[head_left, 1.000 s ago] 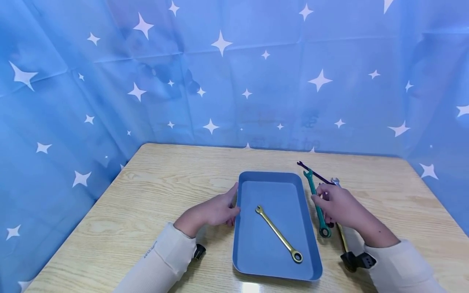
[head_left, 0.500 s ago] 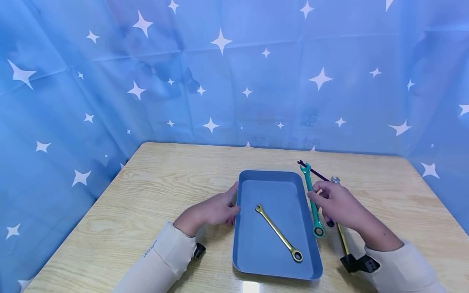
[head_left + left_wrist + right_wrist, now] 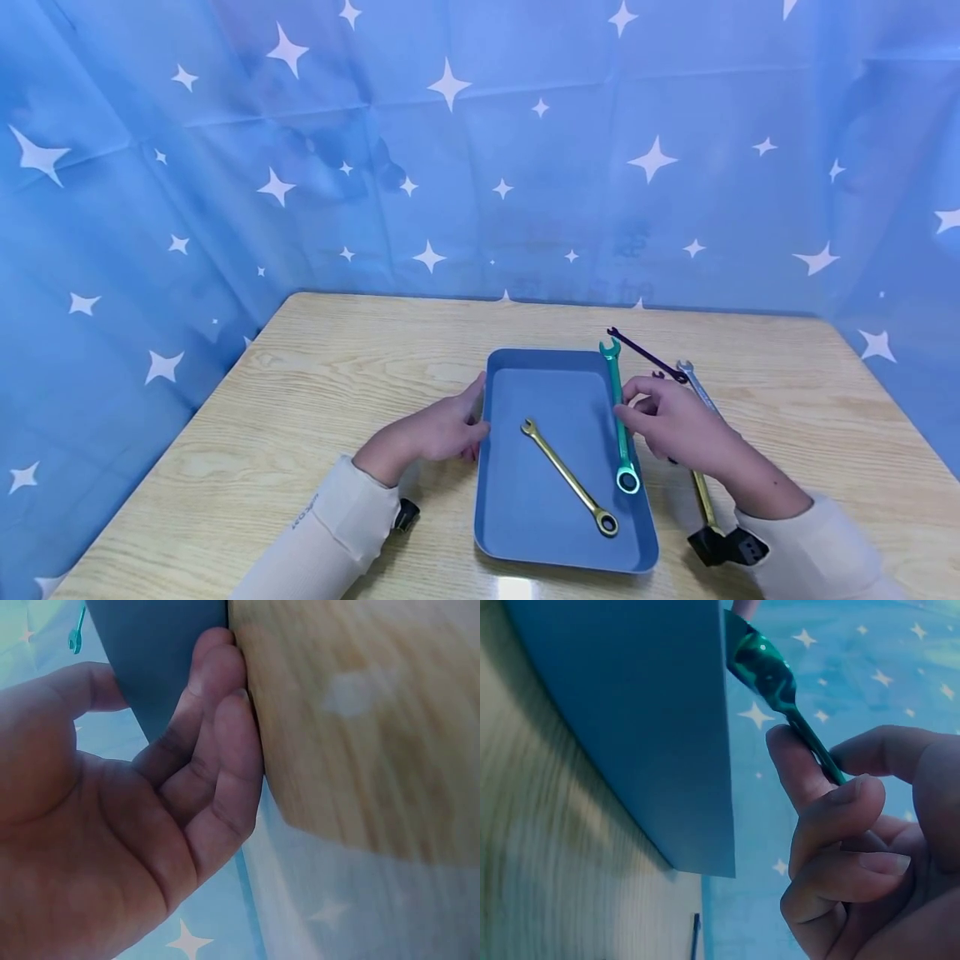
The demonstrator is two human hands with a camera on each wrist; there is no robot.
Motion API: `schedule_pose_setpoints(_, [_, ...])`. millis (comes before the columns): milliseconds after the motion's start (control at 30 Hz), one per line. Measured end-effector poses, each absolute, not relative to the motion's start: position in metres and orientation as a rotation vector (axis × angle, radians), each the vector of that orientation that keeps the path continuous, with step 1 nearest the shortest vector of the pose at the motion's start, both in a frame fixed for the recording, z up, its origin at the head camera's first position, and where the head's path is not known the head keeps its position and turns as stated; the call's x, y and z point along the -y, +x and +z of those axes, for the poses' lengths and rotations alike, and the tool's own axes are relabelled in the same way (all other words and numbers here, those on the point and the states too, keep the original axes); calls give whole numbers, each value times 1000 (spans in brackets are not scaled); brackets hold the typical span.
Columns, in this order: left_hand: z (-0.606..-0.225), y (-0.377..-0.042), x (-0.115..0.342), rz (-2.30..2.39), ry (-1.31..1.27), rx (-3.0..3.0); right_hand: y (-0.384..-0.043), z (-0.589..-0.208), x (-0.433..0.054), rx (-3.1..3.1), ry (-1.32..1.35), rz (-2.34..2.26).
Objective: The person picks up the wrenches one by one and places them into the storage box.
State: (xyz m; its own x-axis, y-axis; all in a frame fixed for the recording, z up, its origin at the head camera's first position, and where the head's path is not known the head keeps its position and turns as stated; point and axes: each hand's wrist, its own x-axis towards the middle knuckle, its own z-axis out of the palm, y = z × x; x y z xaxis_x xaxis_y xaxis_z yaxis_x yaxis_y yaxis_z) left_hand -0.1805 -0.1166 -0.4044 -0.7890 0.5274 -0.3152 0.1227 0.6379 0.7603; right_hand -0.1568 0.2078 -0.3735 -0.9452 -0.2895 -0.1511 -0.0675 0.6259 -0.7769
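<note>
My right hand (image 3: 678,421) pinches a shiny green combination wrench (image 3: 617,392) between thumb and fingers. In the head view that wrench overlaps the right rim of a blue-grey tray (image 3: 491,500); the right wrist view shows its end above the wall. Inside the tray a gold combination wrench (image 3: 564,473) lies slantwise. My left hand (image 3: 442,429) holds the tray's left side. Seen from the left wrist, its thumb (image 3: 101,688) reaches over the rim while the other fingers (image 3: 238,742) bend against the outer wall near the tabletop.
Right of the tray lie a dark purple wrench (image 3: 648,353), a silver wrench (image 3: 697,385) and another gold one (image 3: 703,500), partly covered by my right hand and wrist camera. The wooden table (image 3: 360,350) ends at a blue star-patterned curtain (image 3: 465,167).
My right hand has lifted the green wrench and carried it left, from beside the tray to over its right rim. The left hand and tray stay put.
</note>
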Motion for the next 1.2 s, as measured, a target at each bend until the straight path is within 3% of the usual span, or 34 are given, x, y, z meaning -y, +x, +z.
schedule_pose_setpoints(1200, [-406, -181, 117, 1034, 502, -2339, -155, -392, -201, -2463, -472, -1069])
